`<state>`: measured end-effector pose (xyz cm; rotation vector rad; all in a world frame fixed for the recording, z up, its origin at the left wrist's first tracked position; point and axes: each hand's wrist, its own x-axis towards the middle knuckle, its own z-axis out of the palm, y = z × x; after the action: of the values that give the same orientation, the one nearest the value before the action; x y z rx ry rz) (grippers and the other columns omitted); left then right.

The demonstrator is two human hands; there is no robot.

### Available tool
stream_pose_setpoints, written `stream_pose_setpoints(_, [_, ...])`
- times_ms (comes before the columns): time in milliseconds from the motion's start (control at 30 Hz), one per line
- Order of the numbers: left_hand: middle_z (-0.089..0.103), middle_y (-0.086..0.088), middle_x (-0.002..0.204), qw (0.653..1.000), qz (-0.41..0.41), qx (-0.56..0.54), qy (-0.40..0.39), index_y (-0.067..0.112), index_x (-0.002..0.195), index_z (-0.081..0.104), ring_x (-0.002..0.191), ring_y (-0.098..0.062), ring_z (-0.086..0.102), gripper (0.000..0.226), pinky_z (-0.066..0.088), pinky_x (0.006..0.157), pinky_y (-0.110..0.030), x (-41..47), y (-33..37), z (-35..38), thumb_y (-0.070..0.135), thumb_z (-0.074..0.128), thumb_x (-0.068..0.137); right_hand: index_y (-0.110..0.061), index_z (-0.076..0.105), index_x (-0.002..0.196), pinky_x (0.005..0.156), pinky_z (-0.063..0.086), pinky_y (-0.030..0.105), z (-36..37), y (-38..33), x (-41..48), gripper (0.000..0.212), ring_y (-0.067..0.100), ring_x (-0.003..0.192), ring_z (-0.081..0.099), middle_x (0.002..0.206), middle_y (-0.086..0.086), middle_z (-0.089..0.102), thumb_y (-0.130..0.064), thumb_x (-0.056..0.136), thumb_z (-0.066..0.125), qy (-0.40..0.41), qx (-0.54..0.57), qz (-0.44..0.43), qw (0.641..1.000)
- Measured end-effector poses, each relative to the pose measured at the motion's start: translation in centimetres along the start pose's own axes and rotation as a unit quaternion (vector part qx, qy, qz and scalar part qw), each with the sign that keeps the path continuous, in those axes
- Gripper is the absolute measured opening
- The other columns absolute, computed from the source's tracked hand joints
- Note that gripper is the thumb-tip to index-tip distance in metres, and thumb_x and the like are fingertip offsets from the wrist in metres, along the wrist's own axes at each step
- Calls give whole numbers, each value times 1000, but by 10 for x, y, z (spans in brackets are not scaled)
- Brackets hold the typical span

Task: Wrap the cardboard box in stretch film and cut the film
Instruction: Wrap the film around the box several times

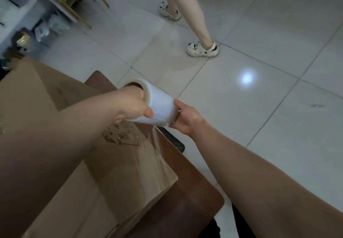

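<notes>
A brown worktop [194, 197] with a rounded corner stands on a floor of large pale glossy tiles [278, 126], where a round spot of reflected light [246, 79] shines. Farther off, another person's bare legs [193, 11] cross the tiles in white clogs [202, 49] dotted with charms — one foot ahead of the other. At upper left stand wooden chair legs [81, 5] and blurred clutter — too indistinct to name.

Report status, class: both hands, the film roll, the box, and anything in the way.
Left hand and right hand grip the stretch film roll by its ends. Film trails onto the cardboard box. A bystander's legs stand beyond.
</notes>
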<state>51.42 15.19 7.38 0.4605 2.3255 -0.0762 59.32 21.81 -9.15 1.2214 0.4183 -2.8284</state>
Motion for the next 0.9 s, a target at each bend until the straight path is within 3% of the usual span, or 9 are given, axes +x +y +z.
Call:
stream_pose_setpoints(67, [55, -10, 131, 994, -24, -102, -14, 5, 131, 51, 118, -28, 53, 60, 43, 101, -39, 3, 0, -6, 27, 73, 81, -5, 50, 133, 60, 56, 38, 4, -1, 7, 38, 28, 92, 65, 126, 13, 61, -26, 101, 43, -12, 1, 9, 1000])
stream_pose_setpoints(167, [59, -9, 126, 937, -93, -334, -49, 6, 128, 50, 107, -23, 60, 51, 47, 85, -33, 9, 3, -15, 39, 61, 90, -2, 52, 126, 83, 52, 50, 7, -5, 15, 33, 31, 100, 63, 117, 15, 63, -22, 102, 42, -33, 11, 25, 999])
stream_pose_setpoints(300, [64, -11, 110, 884, -130, -449, 0, 5, 119, 54, 81, -18, 62, 34, 47, 61, -27, 17, 4, -19, 28, 58, 94, -3, 53, 117, 102, 42, 54, 7, -6, 29, 26, 33, 105, 59, 110, 14, 63, -19, 101, 41, -45, 10, 33, 998])
stream_pose_setpoints(400, [62, -13, 117, 914, -133, -383, 25, 0, 125, 53, 88, -20, 58, 38, 46, 74, -28, 24, 1, -22, 24, 56, 95, -1, 50, 119, 96, 46, 47, 12, -9, 36, 25, 30, 94, 60, 105, 14, 62, -16, 102, 40, -53, 3, 35, 998])
stream_pose_setpoints(500, [59, -11, 120, 975, -87, -198, 53, 7, 126, 56, 100, -24, 56, 43, 44, 88, -33, 33, -11, -29, 34, 58, 92, -2, 49, 119, 89, 50, 43, 22, -15, 45, 26, 28, 92, 61, 101, 13, 61, -19, 102, 41, -46, -18, 30, 998])
stream_pose_setpoints(600, [59, -10, 115, 993, -65, -93, 34, 5, 119, 59, 99, -24, 55, 44, 40, 80, -32, 42, -21, -38, 37, 62, 89, -3, 51, 122, 102, 45, 45, 36, -19, 58, 32, 31, 112, 58, 116, 14, 60, -26, 103, 40, -42, -41, 31, 998])
stream_pose_setpoints(733, [56, -4, 89, 999, -39, -19, 12, 5, 94, 58, 83, -20, 52, 33, 39, 67, -28, 47, -31, -50, 35, 68, 84, -4, 56, 106, 104, 43, 51, 54, -19, 75, 25, 32, 118, 57, 118, 12, 61, -26, 101, 45, -34, -53, 31, 998])
stream_pose_setpoints(867, [64, -12, 112, 985, -67, -155, -22, 1, 113, 61, 106, -30, 61, 53, 48, 97, -39, 57, -46, -65, 37, 75, 77, -7, 60, 99, 104, 41, 54, 62, -12, 87, 25, 32, 109, 60, 111, 11, 64, -24, 102, 42, -50, -33, 32, 998])
stream_pose_setpoints(900, [59, -29, 119, 967, -89, -236, -35, -10, 112, 54, 112, -38, 59, 67, 45, 102, -42, 61, -49, -67, 44, 73, 76, -7, 60, 100, 104, 41, 54, 64, -10, 89, 25, 32, 106, 60, 109, 11, 64, -24, 102, 41, -54, -30, 32, 998])
